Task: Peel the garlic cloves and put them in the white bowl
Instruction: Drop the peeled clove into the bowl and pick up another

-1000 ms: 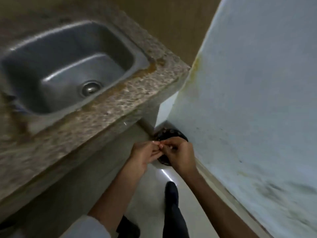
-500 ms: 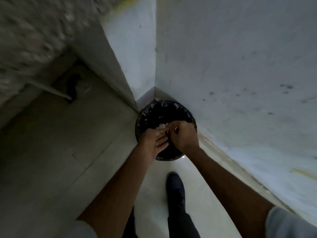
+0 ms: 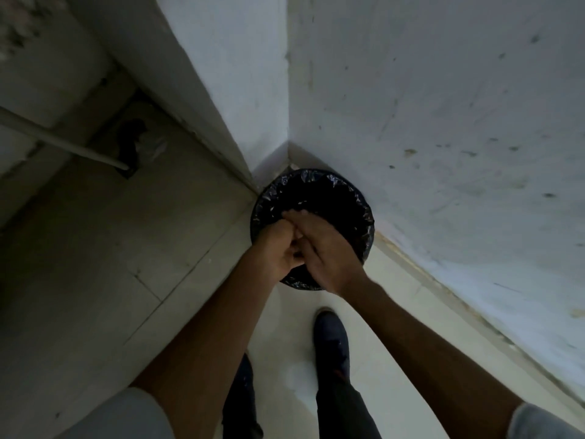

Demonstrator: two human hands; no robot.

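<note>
1. Black-lined bin (image 3: 364, 210): both hands meet right over its mouth. I can't see a garlic clove; if one's there, it's hidden between the hands.
2. Left hand (image 3: 280, 248): fingers curled into a loose fist, back of the hand up. I can't tell if it grips anything.
3. Right hand (image 3: 329, 251): fingers (image 3: 297, 215) straight and together, laid across the left fist, tips pointing up-left over the opening.
4. Hands are touching; forearms come in from the bottom edge as a V, with a pale sleeve (image 3: 126, 416) on the left arm.
5. Bin sits in the wall (image 3: 443, 106) corner on the tiled floor (image 3: 126, 248), with a dark shoe (image 3: 330, 337) near it.
</note>
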